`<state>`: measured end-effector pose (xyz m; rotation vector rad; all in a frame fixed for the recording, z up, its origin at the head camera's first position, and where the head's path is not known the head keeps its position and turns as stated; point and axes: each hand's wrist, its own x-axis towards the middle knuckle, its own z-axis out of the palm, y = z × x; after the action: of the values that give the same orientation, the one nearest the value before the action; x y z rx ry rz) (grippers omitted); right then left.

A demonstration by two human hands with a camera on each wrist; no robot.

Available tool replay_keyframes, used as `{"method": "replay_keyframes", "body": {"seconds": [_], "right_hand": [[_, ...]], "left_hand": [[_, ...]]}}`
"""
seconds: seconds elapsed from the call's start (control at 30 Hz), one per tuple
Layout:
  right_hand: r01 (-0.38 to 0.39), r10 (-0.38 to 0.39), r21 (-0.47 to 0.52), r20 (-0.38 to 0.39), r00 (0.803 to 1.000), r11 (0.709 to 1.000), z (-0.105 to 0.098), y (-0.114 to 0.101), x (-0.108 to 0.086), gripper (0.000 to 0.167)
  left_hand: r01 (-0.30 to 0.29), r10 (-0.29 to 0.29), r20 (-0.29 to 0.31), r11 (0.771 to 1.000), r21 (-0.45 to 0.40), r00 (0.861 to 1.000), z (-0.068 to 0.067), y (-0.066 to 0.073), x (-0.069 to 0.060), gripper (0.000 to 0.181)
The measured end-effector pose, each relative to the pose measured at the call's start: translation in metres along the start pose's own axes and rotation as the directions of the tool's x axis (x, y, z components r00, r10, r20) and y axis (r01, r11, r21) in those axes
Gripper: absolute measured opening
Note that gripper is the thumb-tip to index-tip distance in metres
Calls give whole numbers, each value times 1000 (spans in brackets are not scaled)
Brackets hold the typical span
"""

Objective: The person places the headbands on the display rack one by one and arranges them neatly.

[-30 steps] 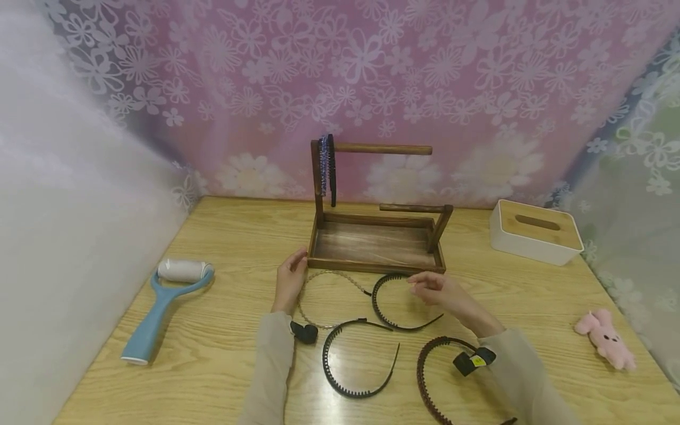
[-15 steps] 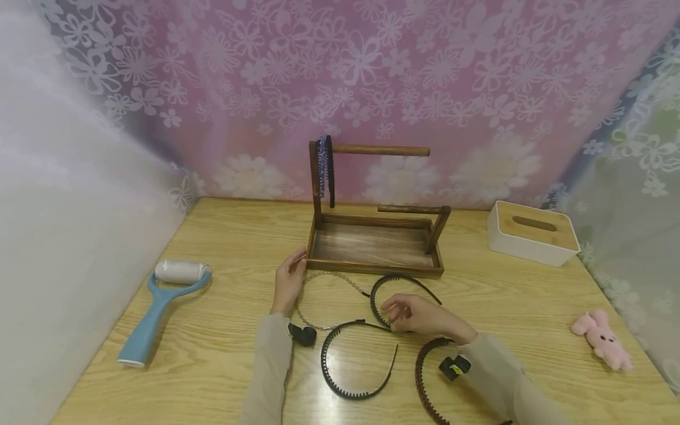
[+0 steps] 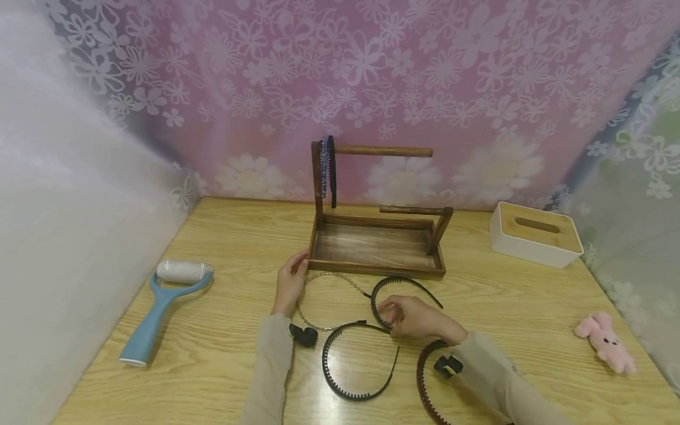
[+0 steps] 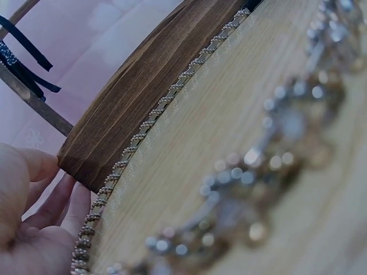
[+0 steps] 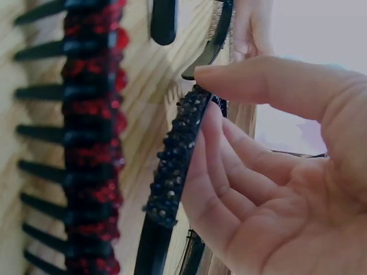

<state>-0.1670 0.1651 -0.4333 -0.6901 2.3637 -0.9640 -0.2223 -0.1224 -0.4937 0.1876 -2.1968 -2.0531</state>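
My left hand (image 3: 290, 283) grips the near left corner of a dark wooden rack (image 3: 372, 268). In the left wrist view its thumb and fingers (image 4: 41, 165) bracket that corner. My right hand (image 3: 417, 319) pinches a black beaded headband (image 5: 179, 154) between thumb and fingers. In the head view this headband (image 3: 375, 292) lies just before the rack, its lower arc partly covered by the hand. Beside it are a thin bead-wrapped headband (image 3: 332, 273), a black toothed headband (image 3: 327, 369) nearer me, and a red-black toothed headband (image 3: 421, 381) partly under the right forearm.
Blue and black headbands (image 3: 326, 168) hang at the left of the rack's upper bar (image 3: 388, 151); a lower bar (image 3: 409, 209) is at right. A lint roller (image 3: 154, 321) lies left. A tissue box (image 3: 536, 236) and pink plush toy (image 3: 605, 342) are at right.
My right hand has moved down and left from the black beaded headband's top to its lower arc, uncovering the upper end. My left hand has stayed at the rack's corner.
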Motion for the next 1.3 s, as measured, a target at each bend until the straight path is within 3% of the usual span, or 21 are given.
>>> {"method": "replay_keyframes", "body": {"seconds": [0.23, 0.47, 0.67, 0.87, 1.03, 1.23, 1.3], "right_hand": [[-9, 9, -8, -91, 996, 1000, -2, 1, -8, 45], [-28, 43, 129, -119, 992, 991, -7, 3, -21, 42], [-53, 85, 266, -110, 990, 963, -13, 2, -34, 48], [-109, 180, 409, -139, 974, 906, -20, -1, -47, 54], [-129, 259, 476, -219, 941, 870, -24, -1, -59, 56], [-7, 272, 643, -314, 910, 766, -31, 10, -75, 59], [46, 251, 665, -344, 905, 745, -34, 15, -81, 59]], "left_hand": [[-11, 11, -27, 1000, 16, 1000, 0, -3, 3, 35], [-1, 1, -23, 1000, 2, 1000, -1, -5, 5, 35], [-4, 5, -33, 1000, 5, 999, -1, -6, 5, 34], [-2, 1, -38, 1000, -13, 999, 1, -5, 5, 34], [10, -11, -46, 1000, -4, 999, 2, -4, 4, 33], [6, -7, -45, 1000, -17, 999, 3, -4, 3, 33], [7, -8, -45, 1000, -14, 999, 3, -4, 3, 33]]}}
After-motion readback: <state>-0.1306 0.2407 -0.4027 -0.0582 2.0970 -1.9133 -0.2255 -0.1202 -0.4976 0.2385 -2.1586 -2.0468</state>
